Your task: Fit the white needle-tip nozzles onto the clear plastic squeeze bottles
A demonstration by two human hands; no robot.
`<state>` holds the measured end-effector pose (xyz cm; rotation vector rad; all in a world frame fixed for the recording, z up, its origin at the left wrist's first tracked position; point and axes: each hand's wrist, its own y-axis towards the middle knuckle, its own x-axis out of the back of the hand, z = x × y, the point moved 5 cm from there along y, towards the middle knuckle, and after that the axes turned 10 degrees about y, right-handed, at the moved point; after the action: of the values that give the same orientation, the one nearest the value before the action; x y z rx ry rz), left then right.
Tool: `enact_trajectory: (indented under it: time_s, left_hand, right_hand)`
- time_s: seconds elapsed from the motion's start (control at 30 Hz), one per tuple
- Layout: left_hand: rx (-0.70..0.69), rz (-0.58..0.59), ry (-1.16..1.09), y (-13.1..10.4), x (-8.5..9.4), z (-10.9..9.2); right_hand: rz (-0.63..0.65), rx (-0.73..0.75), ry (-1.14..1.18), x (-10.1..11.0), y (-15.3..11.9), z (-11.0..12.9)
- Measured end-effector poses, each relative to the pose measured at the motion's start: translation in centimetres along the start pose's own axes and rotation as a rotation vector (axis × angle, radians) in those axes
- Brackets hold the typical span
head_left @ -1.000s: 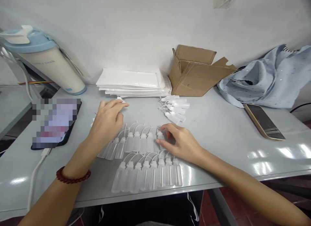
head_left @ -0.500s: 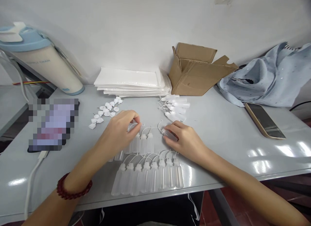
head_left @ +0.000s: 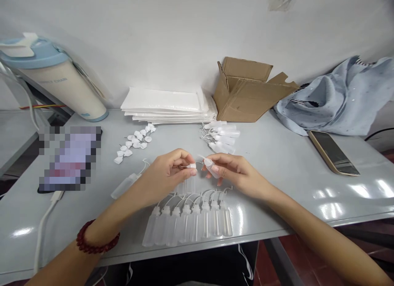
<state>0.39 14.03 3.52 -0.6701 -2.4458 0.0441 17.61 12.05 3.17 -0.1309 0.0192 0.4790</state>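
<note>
Between thumb and fingers, my left hand (head_left: 172, 173) pinches a small white cap (head_left: 191, 166) with a thin needle pointing left. Just to its right, my right hand (head_left: 235, 171) grips a small clear plastic bottle (head_left: 212, 168), its top tilted up and to the left. The cap and the bottle are apart. Below both hands lies a row of clear bottles (head_left: 185, 224) with thin curved straps. More bottles are partly hidden under my left hand, and one bottle (head_left: 124, 186) lies left of my left forearm.
Several white needle caps (head_left: 135, 140) lie at the back left. Loose bottles (head_left: 223, 138) are piled before an open cardboard box (head_left: 252, 95). White padded envelopes (head_left: 166, 101) are stacked by the wall. A tumbler (head_left: 61, 81) and a phone (head_left: 72, 156) are left; another phone (head_left: 332, 152) and a cloth bag (head_left: 335, 101) are right.
My left hand has moved right, and a needle cap now shows in its pinch. The bottle in my right hand has been lifted and tilted, and the two hands are closer together.
</note>
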Motion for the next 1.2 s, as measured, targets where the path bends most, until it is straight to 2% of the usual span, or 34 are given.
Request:
enact_trajectory:
  time_s: [0.2, 0.47, 0.63, 0.77, 1.03, 1.1, 1.2]
  left_hand:
    - [-0.046, -0.054, -0.097, -0.1, -0.7, -0.5]
    - [-0.039, 0.005, -0.085, -0.5, -1.3, -1.1]
    - [-0.164, -0.059, 0.004, -0.9, -1.0, -1.7]
    - [-0.219, -0.066, 0.011, -1.0, -0.8, -2.0]
    - [-0.048, -0.012, -0.128, -0.7, -0.8, -1.6]
    - [-0.094, -0.04, -0.089, -0.8, -0.8, -1.7]
    - [-0.256, -0.158, 0.044, -1.0, -0.5, -2.2]
  right_hand:
    - [0.074, 0.001, 0.042, -0.4, -0.1, -0.7]
    - [0.059, 0.012, 0.144, -0.5, -0.1, -1.2]
    - [0.117, -0.046, 0.312, -0.8, -0.1, -1.6]
    - [0.139, -0.061, 0.375, -0.9, -0.1, -1.7]
    - [0.112, -0.038, 0.312, -0.9, -0.2, -1.4]
    - [0.109, -0.05, 0.323, -0.9, -0.2, -1.5]
    - [0.1, -0.063, 0.362, -0.8, -0.1, -1.7]
